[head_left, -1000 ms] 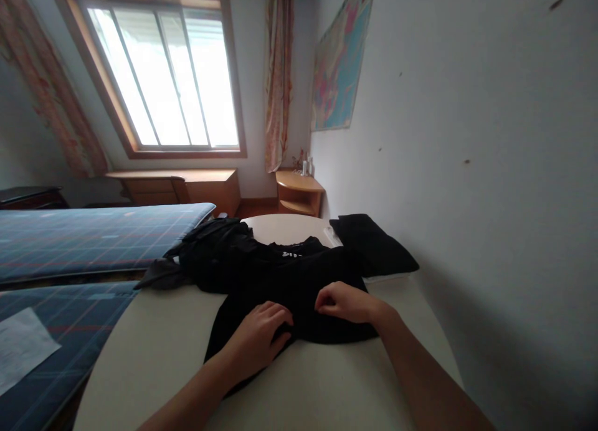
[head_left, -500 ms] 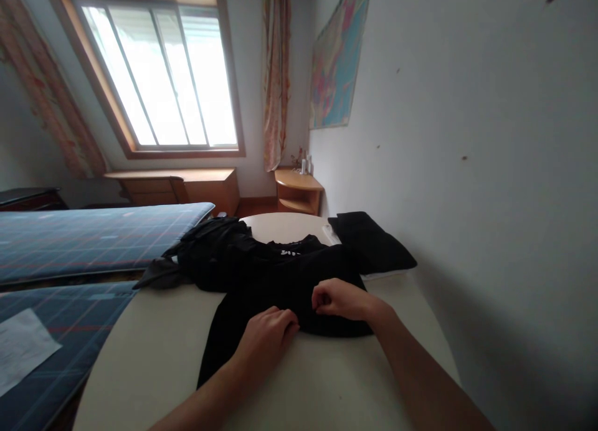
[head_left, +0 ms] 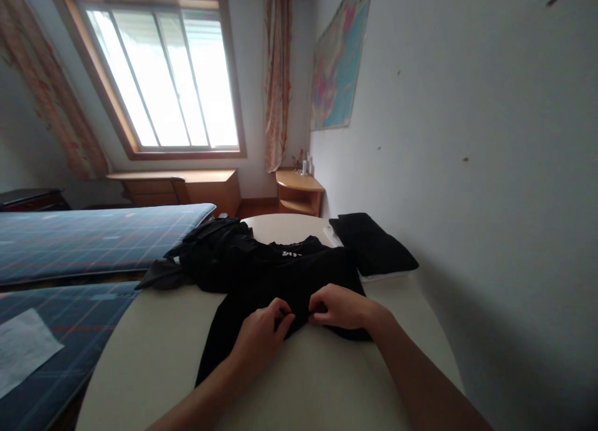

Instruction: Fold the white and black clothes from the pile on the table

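Observation:
A black shirt (head_left: 275, 281) lies spread on the white round table (head_left: 327, 381), its neck opening with a bit of white print at the far side. Both hands pinch its near edge. My left hand (head_left: 264, 325) has thumb and fingers closed on the black cloth. Just to the right, my right hand (head_left: 337, 306) is closed on the same edge, fingers curled in. Between them the edge is raised a little off the tabletop. Part of the shirt is hidden behind my hands and wrists.
A heap of dark clothes (head_left: 212, 253) sits at the table's far left. Folded black clothing (head_left: 374, 244) with something white beneath lies far right, near the wall (head_left: 490, 232). Beds with blue plaid mattresses (head_left: 93, 238) stand left; paper (head_left: 25, 350) rests on the nearer one.
My left hand has turned from lying over the shirt's edge to pinching it. My right hand has come down slightly onto the edge, which is now pulled up between them.

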`<action>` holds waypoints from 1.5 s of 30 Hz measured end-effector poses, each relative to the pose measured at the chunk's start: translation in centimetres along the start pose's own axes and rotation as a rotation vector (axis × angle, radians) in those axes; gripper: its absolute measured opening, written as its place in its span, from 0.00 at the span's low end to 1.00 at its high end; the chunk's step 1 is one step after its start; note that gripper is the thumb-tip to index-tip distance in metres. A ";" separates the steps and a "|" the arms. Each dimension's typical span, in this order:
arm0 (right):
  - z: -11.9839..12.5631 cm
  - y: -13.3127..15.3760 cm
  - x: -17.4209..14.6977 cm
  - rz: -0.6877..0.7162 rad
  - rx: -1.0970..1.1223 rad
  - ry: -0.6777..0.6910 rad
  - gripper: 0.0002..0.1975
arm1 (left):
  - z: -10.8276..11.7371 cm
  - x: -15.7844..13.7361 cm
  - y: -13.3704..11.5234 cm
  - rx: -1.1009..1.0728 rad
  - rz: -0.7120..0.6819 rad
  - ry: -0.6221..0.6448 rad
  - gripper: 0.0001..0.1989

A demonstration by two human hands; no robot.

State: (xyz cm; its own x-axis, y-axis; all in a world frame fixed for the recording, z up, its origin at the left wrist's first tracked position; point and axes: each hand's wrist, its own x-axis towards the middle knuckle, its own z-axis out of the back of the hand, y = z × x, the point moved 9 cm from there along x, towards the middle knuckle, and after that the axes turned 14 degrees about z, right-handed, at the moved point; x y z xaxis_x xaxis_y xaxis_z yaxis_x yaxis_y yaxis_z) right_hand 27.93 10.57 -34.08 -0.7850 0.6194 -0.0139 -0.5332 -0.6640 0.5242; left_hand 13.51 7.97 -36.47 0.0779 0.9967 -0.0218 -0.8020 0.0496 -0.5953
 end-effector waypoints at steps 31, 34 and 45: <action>1.7 1.5 -0.6 0.000 -0.015 -0.081 0.04 | 0.8 -0.3 -1.1 0.153 -0.144 -0.136 0.07; 2.6 1.3 -1.3 -0.006 0.038 -0.115 0.04 | 0.9 -0.8 -1.7 0.131 -0.211 -0.141 0.08; 2.1 -0.1 -1.6 -0.055 0.080 -0.098 0.08 | 1.0 -0.9 -1.5 0.062 -0.178 -0.097 0.08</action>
State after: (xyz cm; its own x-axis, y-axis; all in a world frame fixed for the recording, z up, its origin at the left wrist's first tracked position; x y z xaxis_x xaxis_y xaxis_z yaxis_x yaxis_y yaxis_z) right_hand 29.89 10.53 -32.35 -0.7187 0.6943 0.0371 -0.5443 -0.5949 0.5914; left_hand 14.05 7.07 -34.73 0.1670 0.9731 0.1586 -0.8155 0.2268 -0.5324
